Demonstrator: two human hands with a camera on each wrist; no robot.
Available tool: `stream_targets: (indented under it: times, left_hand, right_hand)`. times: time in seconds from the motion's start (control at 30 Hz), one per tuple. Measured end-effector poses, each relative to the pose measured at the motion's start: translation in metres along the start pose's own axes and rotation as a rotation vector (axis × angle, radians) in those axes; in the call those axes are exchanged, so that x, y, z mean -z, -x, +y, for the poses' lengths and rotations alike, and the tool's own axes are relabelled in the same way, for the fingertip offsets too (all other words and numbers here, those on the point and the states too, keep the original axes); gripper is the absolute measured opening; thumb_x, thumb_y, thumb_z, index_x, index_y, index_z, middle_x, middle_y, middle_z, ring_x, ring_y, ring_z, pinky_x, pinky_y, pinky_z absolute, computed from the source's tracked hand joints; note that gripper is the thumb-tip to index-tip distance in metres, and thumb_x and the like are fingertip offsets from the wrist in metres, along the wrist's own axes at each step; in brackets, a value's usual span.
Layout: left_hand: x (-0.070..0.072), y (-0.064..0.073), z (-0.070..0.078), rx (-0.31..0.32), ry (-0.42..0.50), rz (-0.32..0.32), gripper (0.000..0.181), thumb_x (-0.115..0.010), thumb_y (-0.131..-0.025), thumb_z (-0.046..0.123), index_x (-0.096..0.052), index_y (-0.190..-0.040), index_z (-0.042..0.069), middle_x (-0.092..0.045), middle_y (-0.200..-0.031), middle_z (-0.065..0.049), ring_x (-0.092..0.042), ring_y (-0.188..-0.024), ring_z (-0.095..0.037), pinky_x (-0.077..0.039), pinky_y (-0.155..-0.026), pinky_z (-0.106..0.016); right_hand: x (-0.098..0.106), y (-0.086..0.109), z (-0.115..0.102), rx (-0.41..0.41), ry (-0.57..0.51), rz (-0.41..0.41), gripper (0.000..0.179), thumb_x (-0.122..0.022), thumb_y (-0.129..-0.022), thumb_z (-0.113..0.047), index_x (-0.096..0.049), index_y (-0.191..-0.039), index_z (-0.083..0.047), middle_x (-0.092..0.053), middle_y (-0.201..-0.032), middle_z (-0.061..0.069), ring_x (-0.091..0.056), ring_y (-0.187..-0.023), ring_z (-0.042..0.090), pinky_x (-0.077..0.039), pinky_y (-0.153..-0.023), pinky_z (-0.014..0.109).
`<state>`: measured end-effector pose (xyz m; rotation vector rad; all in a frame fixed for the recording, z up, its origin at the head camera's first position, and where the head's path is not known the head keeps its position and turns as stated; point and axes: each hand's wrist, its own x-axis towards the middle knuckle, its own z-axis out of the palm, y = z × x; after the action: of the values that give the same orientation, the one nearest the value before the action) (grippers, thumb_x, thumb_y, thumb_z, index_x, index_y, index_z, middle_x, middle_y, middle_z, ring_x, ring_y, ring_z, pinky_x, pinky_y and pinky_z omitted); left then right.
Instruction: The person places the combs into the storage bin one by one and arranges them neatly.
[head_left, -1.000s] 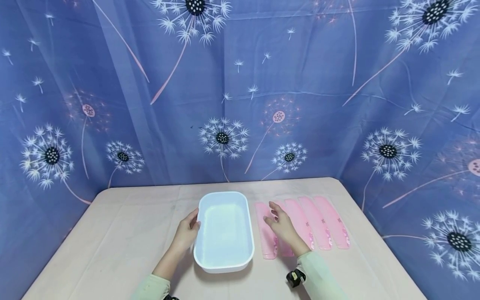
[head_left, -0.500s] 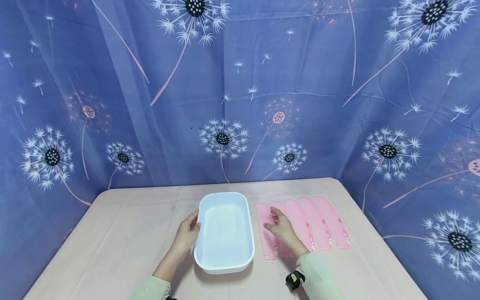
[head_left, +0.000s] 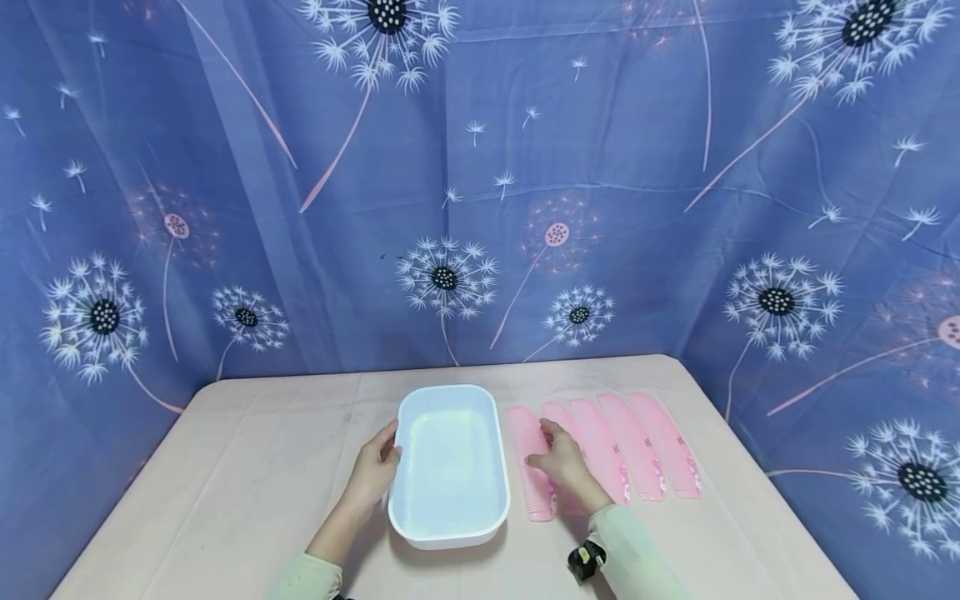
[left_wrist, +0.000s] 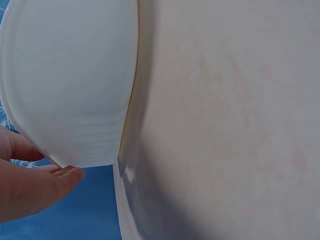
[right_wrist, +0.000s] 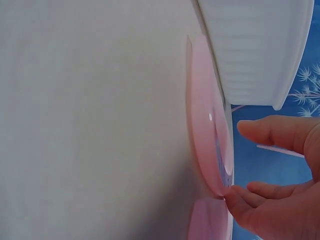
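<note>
you are steadying the white tub [head_left: 450, 458] with your left hand [head_left: 372, 468], its fingers curling against the tub's left wall while the tub sits on the table [head_left: 247, 467]. your right hand [head_left: 564, 463] is lying over the row of pink combs [head_left: 645, 446] just right of the tub, with its fingertips [right_wrist: 235, 197] touching the edge of the nearest comb [head_left: 529, 454]; the thumb is hovering apart, so nothing is pinched yet and the hand is holding no comb. this looks like the start of a pick-up. the next move is calling for you to get a fingertip under that thin flat edge, then close the thumb on top before lifting.
</note>
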<state>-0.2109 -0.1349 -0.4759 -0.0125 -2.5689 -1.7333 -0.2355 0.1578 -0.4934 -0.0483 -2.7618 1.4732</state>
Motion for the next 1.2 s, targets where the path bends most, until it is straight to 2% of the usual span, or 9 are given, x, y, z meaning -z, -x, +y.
stream_targets:
  times: [0.27, 0.5, 0.87, 1.03, 1.2]
  left_hand:
    - [0.0, 0.001, -0.001, 0.016, 0.002, 0.004, 0.048, -0.042, -0.096, -0.006, -0.034, -0.143, -0.01, -0.038, -0.144, -0.03, -0.036, -0.134, -0.044, -0.034, -0.111, -0.048]
    - [-0.001, 0.001, -0.001, 0.015, 0.007, 0.002, 0.048, -0.042, -0.095, -0.007, -0.034, -0.142, -0.011, -0.037, -0.144, -0.031, -0.036, -0.134, -0.044, -0.033, -0.112, -0.048]
    - [0.0, 0.002, 0.001, 0.03, 0.0, -0.001, 0.049, -0.042, -0.096, -0.006, -0.033, -0.144, -0.009, -0.036, -0.146, -0.03, -0.034, -0.135, -0.044, -0.032, -0.112, -0.048]
    - [0.0, 0.001, 0.001, 0.027, -0.005, -0.004, 0.049, -0.042, -0.096, -0.005, -0.033, -0.144, -0.009, -0.035, -0.146, -0.03, -0.034, -0.135, -0.044, -0.032, -0.112, -0.048]
    - [-0.001, -0.001, 0.001, 0.022, -0.005, -0.005, 0.049, -0.042, -0.096, -0.006, -0.032, -0.144, -0.01, -0.035, -0.146, -0.03, -0.034, -0.135, -0.044, -0.032, -0.112, -0.049]
  right_hand:
    - [-0.005, -0.002, -0.003, -0.008, 0.086, -0.007, 0.082, -0.074, -0.064, 0.011, -0.037, -0.137, 0.014, -0.048, -0.133, 0.033, -0.048, -0.122, 0.047, -0.044, -0.103, 0.052]
    - [-0.005, -0.002, -0.011, -0.017, 0.147, 0.014, 0.081, -0.075, -0.061, 0.012, -0.041, -0.134, 0.015, -0.052, -0.125, 0.033, -0.052, -0.117, 0.046, -0.047, -0.1, 0.051]
    - [-0.006, -0.004, -0.011, -0.048, 0.241, 0.009, 0.08, -0.081, -0.059, 0.001, -0.046, -0.13, 0.015, -0.052, -0.112, 0.031, -0.05, -0.108, 0.048, -0.049, -0.095, 0.056]
    - [-0.005, -0.004, -0.012, -0.065, 0.246, 0.005, 0.076, -0.081, -0.061, -0.002, -0.049, -0.127, 0.015, -0.052, -0.115, 0.032, -0.049, -0.111, 0.048, -0.047, -0.096, 0.059]
    - [-0.005, -0.005, -0.01, -0.067, 0.212, -0.003, 0.076, -0.08, -0.063, -0.001, -0.047, -0.13, 0.012, -0.051, -0.117, 0.031, -0.055, -0.105, 0.042, -0.053, -0.092, 0.051]
